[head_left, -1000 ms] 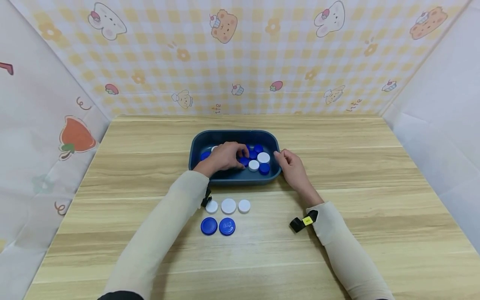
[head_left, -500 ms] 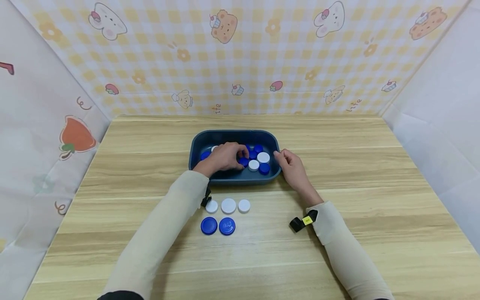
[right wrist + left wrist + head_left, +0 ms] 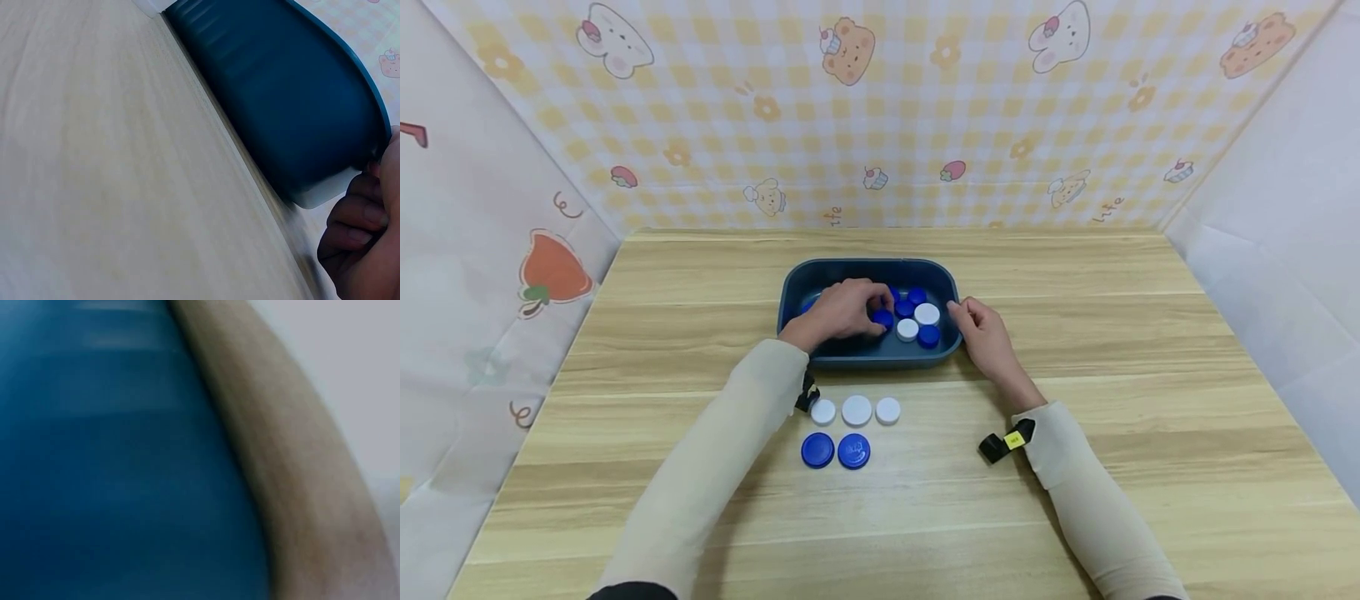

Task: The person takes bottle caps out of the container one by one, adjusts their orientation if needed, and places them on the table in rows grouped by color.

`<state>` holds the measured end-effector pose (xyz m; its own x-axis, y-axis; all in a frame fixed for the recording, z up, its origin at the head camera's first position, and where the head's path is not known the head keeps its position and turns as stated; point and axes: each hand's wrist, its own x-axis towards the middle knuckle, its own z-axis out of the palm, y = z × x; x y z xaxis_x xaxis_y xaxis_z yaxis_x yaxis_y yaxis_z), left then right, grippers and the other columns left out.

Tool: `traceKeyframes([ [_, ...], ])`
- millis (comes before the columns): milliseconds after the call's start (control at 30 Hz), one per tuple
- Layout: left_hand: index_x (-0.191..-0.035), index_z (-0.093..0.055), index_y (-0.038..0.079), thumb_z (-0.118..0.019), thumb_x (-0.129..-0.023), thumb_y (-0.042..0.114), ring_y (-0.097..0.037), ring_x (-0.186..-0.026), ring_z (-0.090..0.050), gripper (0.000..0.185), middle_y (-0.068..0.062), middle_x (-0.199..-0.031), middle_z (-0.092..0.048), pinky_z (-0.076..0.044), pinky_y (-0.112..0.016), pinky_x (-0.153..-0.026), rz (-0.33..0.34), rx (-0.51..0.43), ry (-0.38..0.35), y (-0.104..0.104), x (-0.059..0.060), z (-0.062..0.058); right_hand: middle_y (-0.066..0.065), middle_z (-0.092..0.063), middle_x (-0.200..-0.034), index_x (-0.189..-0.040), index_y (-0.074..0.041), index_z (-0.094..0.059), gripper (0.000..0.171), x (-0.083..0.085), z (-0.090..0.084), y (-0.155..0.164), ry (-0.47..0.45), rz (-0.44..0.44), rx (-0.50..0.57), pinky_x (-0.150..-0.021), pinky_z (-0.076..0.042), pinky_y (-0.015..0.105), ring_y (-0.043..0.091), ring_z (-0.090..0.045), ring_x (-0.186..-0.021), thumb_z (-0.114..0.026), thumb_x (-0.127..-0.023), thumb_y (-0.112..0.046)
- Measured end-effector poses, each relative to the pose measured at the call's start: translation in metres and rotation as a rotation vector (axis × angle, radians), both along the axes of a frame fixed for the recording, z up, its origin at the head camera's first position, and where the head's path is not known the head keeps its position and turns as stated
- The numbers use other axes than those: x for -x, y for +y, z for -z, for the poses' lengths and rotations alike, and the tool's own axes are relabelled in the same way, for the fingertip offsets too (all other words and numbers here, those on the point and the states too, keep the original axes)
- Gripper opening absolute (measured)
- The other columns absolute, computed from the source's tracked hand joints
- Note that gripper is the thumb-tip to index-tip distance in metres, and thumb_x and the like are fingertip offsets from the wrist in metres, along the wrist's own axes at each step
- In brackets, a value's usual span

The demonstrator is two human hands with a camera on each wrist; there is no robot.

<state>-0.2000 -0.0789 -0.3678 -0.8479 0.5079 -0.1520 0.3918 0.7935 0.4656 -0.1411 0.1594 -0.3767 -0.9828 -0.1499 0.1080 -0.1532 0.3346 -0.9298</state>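
Observation:
A dark blue tray stands on the wooden table, holding several blue and white bottle caps. My left hand reaches into it from the left, thumb and index finger pinching a blue bottle cap. Its other fingers are mostly hidden behind the hand. At the tray's right end, my right hand grips the rim, fingers curled beneath it in the right wrist view. To the right of the pinched cap lie a white cap, a larger white cap and a blue cap. The left wrist view is blurred.
In front of the tray, three white caps form a row on the table. Two blue caps lie side by side nearer me. A checked, patterned cloth rises behind the table, with white sheets at both sides.
My left hand has shifted slightly left and back in the tray, with the blue bottle cap moving along between thumb and finger. My right hand keeps its place at the rim.

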Motion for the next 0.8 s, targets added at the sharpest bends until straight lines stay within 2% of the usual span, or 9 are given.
traceKeyframes([
  [167, -0.112, -0.062, 0.024, -0.075, -0.083, 0.032, -0.022, -0.091, -0.051, 0.034, -0.001, -0.109, -0.058, -0.042, -0.038, -0.080, -0.041, -0.027, 0.013, -0.006, -0.007, -0.013, 0.004, -0.038, -0.066, -0.073, 0.000, -0.046, 0.035, 0.000, 0.000, 0.000, -0.008, -0.002, 0.001, -0.055, -0.029, 0.024, 0.018, -0.041, -0.062, -0.047, -0.102, -0.020],
  [300, -0.112, -0.062, 0.024, -0.075, -0.082, 0.031, -0.022, -0.092, -0.051, 0.033, -0.001, -0.110, -0.058, -0.043, -0.038, -0.079, -0.050, -0.087, 0.049, -0.010, -0.018, -0.027, 0.005, -0.038, -0.066, -0.073, 0.000, -0.046, 0.035, 0.001, 0.000, 0.000, -0.006, -0.003, 0.004, -0.055, -0.028, 0.025, 0.018, -0.040, -0.062, -0.047, -0.102, -0.019],
  [600, -0.109, -0.064, 0.022, -0.078, -0.080, 0.027, -0.026, -0.092, -0.055, 0.032, 0.002, -0.103, -0.057, -0.042, -0.035, -0.074, 0.066, -0.257, 0.156, -0.013, -0.046, -0.041, 0.004, -0.038, -0.065, -0.072, -0.002, -0.045, 0.034, 0.001, 0.001, 0.000, 0.003, -0.005, 0.004, -0.054, -0.029, 0.024, 0.018, -0.040, -0.062, -0.047, -0.102, -0.019],
  [800, -0.107, -0.066, 0.019, -0.078, -0.080, 0.026, -0.017, -0.087, -0.057, 0.031, 0.001, -0.102, -0.060, -0.047, -0.030, -0.075, 0.166, -0.277, 0.222, -0.007, -0.068, -0.050, 0.004, -0.038, -0.065, -0.072, -0.001, -0.046, 0.034, 0.000, 0.001, 0.000, 0.007, -0.006, 0.005, -0.055, -0.029, 0.025, 0.018, -0.041, -0.062, -0.047, -0.102, -0.018],
])
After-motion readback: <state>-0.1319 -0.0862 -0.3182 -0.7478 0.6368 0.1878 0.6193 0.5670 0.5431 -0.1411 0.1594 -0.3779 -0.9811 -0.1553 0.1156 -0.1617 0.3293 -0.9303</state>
